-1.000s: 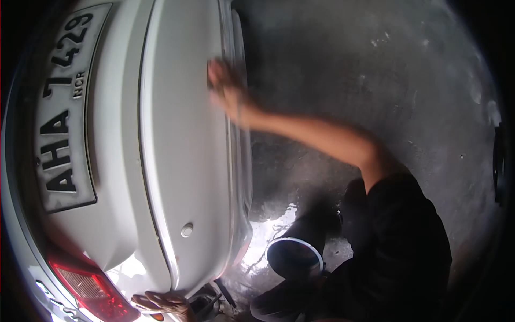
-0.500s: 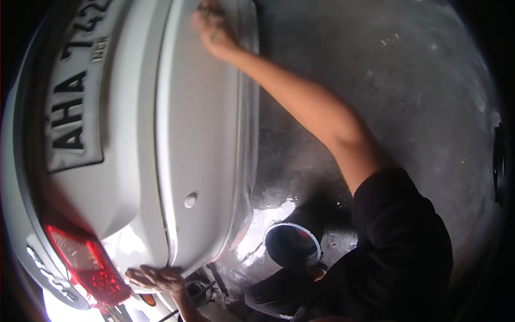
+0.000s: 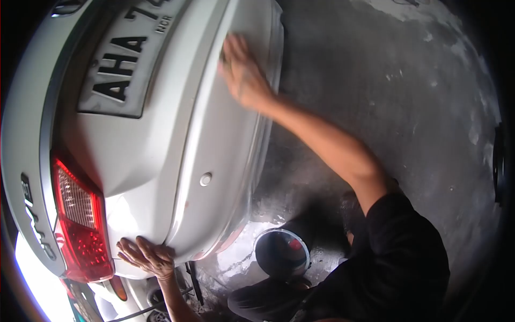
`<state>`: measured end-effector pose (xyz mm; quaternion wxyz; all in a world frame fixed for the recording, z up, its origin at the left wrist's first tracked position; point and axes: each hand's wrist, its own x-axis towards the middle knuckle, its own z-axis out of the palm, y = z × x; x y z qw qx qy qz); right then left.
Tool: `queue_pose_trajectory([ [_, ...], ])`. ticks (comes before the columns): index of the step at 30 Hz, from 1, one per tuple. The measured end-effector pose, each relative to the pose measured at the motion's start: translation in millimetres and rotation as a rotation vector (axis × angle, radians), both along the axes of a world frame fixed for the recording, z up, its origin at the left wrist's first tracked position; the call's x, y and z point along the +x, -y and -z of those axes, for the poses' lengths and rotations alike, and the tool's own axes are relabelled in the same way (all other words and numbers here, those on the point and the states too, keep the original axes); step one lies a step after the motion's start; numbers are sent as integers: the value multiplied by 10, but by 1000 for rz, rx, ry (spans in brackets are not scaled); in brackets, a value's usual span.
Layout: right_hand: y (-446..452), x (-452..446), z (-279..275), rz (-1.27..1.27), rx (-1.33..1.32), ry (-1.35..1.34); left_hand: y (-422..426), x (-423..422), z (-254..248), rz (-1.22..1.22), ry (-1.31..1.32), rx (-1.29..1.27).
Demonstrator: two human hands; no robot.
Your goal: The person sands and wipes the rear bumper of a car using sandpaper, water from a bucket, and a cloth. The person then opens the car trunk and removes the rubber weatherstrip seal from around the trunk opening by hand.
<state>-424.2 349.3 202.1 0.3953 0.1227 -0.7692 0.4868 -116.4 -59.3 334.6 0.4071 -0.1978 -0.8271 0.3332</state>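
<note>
While my right grip (image 3: 245, 78) pressed against the car's pale bumper (image 3: 222, 137), its fingers were bunched over a small dark thing (image 3: 223, 55), just an edge of it peeking out, too blurred to name! And over to my left grip (image 3: 146, 258): palm down, fingers spread wide, nothing in it, laid on the car's corner just beside the red tail light (image 3: 83, 225). There was the bumper, running between my two grips, with a round button (image 3: 205, 179) set in its face, well apart from the fingers on either side. Above it sat the number plate (image 3: 120, 78), AHA showing clearly, its far end cut off. Down on the grey floor (image 3: 343, 86), a bucket (image 3: 307, 248) stood near my bent knee (image 3: 257, 300), its mouth dark with a red patch inside, and my black sleeve (image 3: 399, 225) filled the near side!
</note>
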Motion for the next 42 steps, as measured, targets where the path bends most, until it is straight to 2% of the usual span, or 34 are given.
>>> queue_pose_trajectory([
  [1, 275, 302, 153, 87, 160, -53, 17, 14, -23, -11, 16, -4],
  [2, 363, 721, 166, -127, 139, -97, 18, 7, -25, -12, 3, 3],
  [3, 432, 820, 167, -134, 98, -186, 17, 6, -25, -13, 3, 9],
  [5, 154, 528, 29, 62, 342, -186, 20, 16, -6, -17, 3, 21],
  [8, -276, -158, -249, 126, 339, -106, 11, 26, -12, -27, 18, 39],
  [10, -293, -155, -343, 155, 344, -101, 14, 34, -15, -16, 21, 50],
  [12, -52, 232, -283, 162, 554, -30, 16, 43, -6, -20, 9, 64],
  [13, 107, 598, -259, 128, 512, -141, 20, 29, -17, -23, 9, 56],
  [15, 119, 699, -177, 80, 451, -214, 14, 30, -5, -23, 8, 70],
  [17, -135, 247, -242, 244, 559, -221, 27, 6, -15, -21, 20, 71],
  [21, -218, -119, -590, 295, 395, -76, 34, 2, -23, 0, -12, 57],
  [22, -96, 56, -535, 245, 454, 43, 45, 16, -10, -9, -4, 58],
  [24, 316, 737, -415, 294, 643, -149, 65, 18, -1, -2, -5, 69],
  [25, 476, 1176, -392, 75, 514, -164, 44, -4, 0, -14, -9, 71],
  [27, 349, 984, -338, 124, 570, -226, 22, 28, -25, 21, 13, 94],
  [28, 195, 843, -434, 166, 640, -158, 29, 34, -19, 20, 14, 98],
  [31, 129, 540, -509, 229, 516, -97, 18, 36, -14, 5, 15, 122],
  [33, 574, 1028, -521, 268, 612, -74, 1, 41, -26, 30, 20, 148],
  [35, 1139, 1753, -287, 136, 617, -224, 29, 42, -16, 19, 12, 169],
  [37, 1466, 2378, -329, -172, 418, -321, -1, 52, -28, 10, 36, 174],
  [39, 1149, 2206, -475, -320, 466, -244, 0, 62, -56, 5, 55, 175],
  [40, 860, 2047, -571, -358, 585, -169, -12, 43, -60, 26, 35, 157],
  [41, 675, 1825, -622, -170, 745, -124, -18, 45, -40, 42, 21, 146],
  [42, 485, 1612, -647, -50, 736, -104, -26, 54, -39, 39, 26, 163],
])
